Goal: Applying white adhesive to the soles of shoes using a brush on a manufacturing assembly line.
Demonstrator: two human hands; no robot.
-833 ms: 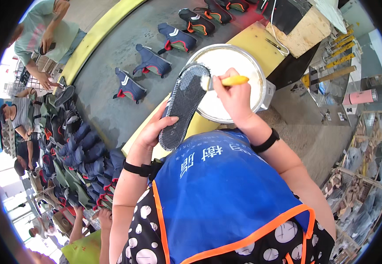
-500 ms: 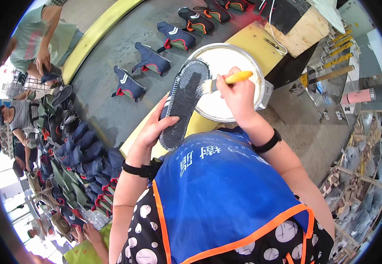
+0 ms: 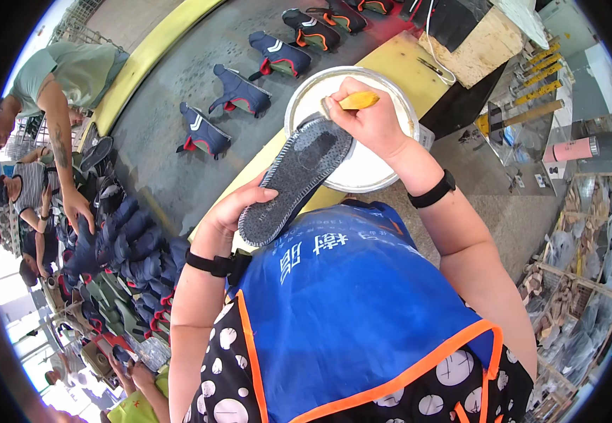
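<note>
"Just above the blue apron [image 3: 362,282], what does the left hand [image 3: 239,204] have?"

"It's clamped on the lower end of a shoe upper [image 3: 293,185], thumb on the dark underside, fingers mostly hidden behind. The upper lies up and to the right of that grip, its long axis slanting from lower left to upper right."

"And the right hand [image 3: 371,123]?"

"Closed round a yellow-handled brush [image 3: 359,101], nearest the upper's far end. Whether the bristles touch it, I can't tell."

"Beyond?"

"That far end overlaps a round pan [image 3: 351,189] of white contents [image 3: 373,166]. Past it, more uppers [image 3: 205,132] sit along a grey surface [image 3: 147,113]."
</note>
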